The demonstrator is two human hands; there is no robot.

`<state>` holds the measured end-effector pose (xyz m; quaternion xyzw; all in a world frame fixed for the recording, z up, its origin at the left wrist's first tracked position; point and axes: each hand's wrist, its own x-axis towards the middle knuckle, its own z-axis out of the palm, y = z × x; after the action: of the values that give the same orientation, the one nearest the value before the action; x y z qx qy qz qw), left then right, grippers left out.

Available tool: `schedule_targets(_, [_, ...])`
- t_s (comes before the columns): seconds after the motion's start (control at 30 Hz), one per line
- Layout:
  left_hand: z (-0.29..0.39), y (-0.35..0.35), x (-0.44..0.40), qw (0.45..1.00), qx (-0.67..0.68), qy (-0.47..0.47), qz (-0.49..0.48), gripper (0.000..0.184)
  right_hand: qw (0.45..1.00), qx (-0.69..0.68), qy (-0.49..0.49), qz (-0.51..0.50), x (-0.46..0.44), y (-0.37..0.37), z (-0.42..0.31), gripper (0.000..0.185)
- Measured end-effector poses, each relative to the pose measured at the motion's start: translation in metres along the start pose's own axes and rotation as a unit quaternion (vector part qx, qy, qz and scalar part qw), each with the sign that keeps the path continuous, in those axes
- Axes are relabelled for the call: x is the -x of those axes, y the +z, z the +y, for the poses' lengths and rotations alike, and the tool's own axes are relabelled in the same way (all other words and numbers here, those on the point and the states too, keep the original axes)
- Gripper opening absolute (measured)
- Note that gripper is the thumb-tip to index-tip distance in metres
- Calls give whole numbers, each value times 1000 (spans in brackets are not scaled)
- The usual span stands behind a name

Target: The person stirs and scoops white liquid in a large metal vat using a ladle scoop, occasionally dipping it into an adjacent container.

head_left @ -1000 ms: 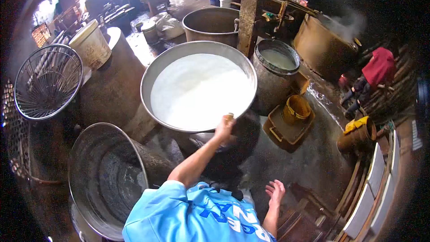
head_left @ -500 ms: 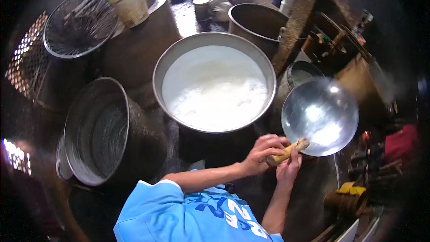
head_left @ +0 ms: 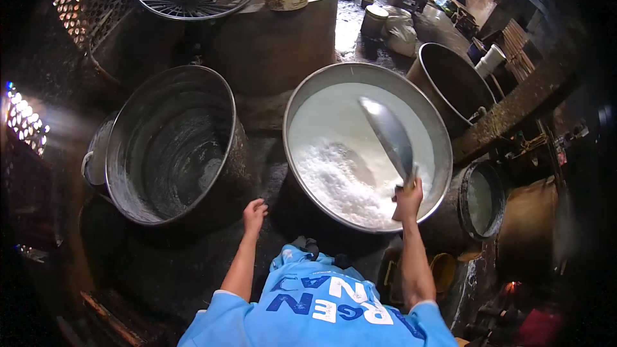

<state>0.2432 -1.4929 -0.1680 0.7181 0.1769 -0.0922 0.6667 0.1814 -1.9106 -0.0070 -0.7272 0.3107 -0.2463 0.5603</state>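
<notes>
Metal scoop (head_left: pixel 391 135) grasped in right hand (head_left: pixel 408 200) over white liquid (head_left: pixel 334 109); left hand (head_left: pixel 254 216) released, loosely curled

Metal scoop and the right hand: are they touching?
Touching. The head view shows the right hand closed around the handle end of the metal scoop.

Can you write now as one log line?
right hand: holds metal pan | pan: tilted over frothy white liquid | left hand: empty

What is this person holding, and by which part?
The right hand grips a large metal scoop by its handle, at the end nearest the person. The left hand appears empty.
</notes>
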Motion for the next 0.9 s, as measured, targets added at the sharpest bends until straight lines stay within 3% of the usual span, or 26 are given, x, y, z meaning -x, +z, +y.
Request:
schedule_targets(0.03, [-12, -17, -4, 997, 14, -67, 43, 22, 998, 59, 5, -24, -27, 21, -12, 42])
schedule_targets(0.07, [-37, -34, -6, 986, 77, -130, 74, 21, 968, 187, -165, -37, -55, 44, -6, 46])
schedule_targets(0.1, [-61, -50, -2, 966, 140, -191, 104, 20, 892, 306, -329, -49, -85, 66, -5, 50])
schedule_targets(0.17, [-115, -80, 20, 929, 190, -282, 147, 17, 894, 381, -184, -148, -124, 119, -30, 53])
schedule_targets(0.23, [-172, -106, 60, 876, 225, -387, 179, 13, 846, 475, -132, -203, -151, 171, -45, 51])
schedule_targets(0.3, [-214, -124, 110, 848, 232, -445, 170, 11, 829, 496, -148, -210, -166, 214, -24, 48])
schedule_targets(0.4, [-201, -110, 162, 783, 177, -541, 251, 17, 806, 520, -149, -239, -180, 250, -5, 45])
schedule_targets(0.57, [-180, -87, 160, 823, 191, -490, 217, 29, 794, 527, -116, -279, -178, 253, 36, 36])
schedule_targets(0.7, [-170, -81, 83, 861, 170, -447, 170, 32, 799, 531, -86, -268, -168, 220, 73, 31])
schedule_targets(0.9, [-74, -42, -18, 947, 111, -287, 88, 29, 789, 551, -41, -269, -140, 146, 101, 31])
